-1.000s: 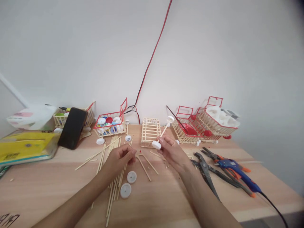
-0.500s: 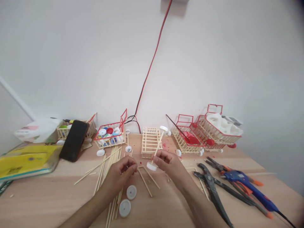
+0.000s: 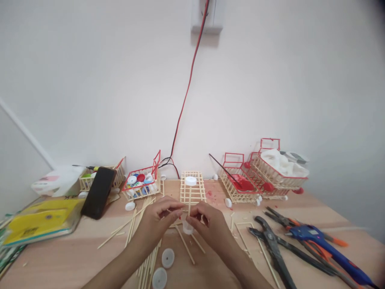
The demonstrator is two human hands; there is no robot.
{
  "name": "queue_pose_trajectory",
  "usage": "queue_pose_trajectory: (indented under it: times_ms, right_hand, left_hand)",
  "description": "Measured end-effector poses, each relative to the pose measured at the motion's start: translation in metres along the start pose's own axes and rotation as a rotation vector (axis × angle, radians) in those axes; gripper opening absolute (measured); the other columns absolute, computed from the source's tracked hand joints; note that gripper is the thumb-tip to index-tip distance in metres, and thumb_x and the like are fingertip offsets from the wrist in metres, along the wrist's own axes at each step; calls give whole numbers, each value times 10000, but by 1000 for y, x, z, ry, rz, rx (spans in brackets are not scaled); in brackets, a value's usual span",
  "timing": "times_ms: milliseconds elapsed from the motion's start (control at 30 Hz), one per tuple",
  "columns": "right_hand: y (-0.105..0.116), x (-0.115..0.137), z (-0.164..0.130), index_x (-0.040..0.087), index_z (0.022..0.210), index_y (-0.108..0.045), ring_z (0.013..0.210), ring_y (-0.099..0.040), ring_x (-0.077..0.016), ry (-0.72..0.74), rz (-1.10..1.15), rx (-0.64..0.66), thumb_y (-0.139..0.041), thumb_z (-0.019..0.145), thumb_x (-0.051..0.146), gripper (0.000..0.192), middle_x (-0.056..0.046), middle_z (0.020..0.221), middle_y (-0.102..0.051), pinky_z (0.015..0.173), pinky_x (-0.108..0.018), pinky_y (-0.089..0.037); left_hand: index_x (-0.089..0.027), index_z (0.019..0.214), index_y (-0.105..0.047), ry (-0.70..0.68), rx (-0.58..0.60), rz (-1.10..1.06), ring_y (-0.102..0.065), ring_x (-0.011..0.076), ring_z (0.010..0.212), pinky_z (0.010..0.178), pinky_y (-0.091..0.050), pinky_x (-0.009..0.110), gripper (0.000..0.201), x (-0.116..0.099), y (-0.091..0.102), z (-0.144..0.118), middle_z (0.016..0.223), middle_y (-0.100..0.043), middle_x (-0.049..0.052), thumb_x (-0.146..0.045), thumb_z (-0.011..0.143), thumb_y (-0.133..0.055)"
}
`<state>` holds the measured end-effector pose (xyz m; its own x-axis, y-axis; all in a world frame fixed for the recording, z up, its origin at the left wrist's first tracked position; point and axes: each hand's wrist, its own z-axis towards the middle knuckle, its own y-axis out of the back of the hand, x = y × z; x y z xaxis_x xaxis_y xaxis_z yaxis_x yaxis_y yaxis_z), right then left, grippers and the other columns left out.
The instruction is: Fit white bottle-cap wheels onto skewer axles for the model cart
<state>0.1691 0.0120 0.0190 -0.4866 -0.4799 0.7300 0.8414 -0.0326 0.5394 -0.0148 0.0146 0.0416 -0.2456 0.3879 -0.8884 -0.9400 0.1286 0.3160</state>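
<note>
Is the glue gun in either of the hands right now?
No. The blue glue gun lies on the table at the right, while both hands hold the stick axle with white caps.

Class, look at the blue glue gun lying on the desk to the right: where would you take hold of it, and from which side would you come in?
Grip the blue glue gun around its thick blue body, probably best coming from above and from the near side. It lies flat beside the black pliers, with its orange tip pointing away to the right, so the body keeps fingers clear of the tip. Its rear end runs out of frame.
</note>
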Motion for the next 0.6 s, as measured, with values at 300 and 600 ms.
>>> queue_pose_trajectory:
  times_ms: [300, 600]
  right_hand:
    - [3, -3, 4, 202, 662, -557, 615, -488, -133, -54, -38, -50, -628, 736, 149, 116, 18, 664, -562, 579, -253, -343]
    - [-1, -3, 0, 196, 679, -559, 606, -464, -121, -121, 80, 39, -587, 760, 158, 93, 17, 670, -551, 562, -241, -334]
  left_hand:
    - [-164, 781, -691, 98, 37, -169, -551, 135, 678, 611, -448, 233, 135, -6, -25, 35, 784, -624, 25, -285, 726, -668]
    - [-128, 726, -681, 261, 144, -341, -487, 103, 558, 564, -386, 219, 262, -1, -18, 40, 596, -548, -5, -389, 718, -667]
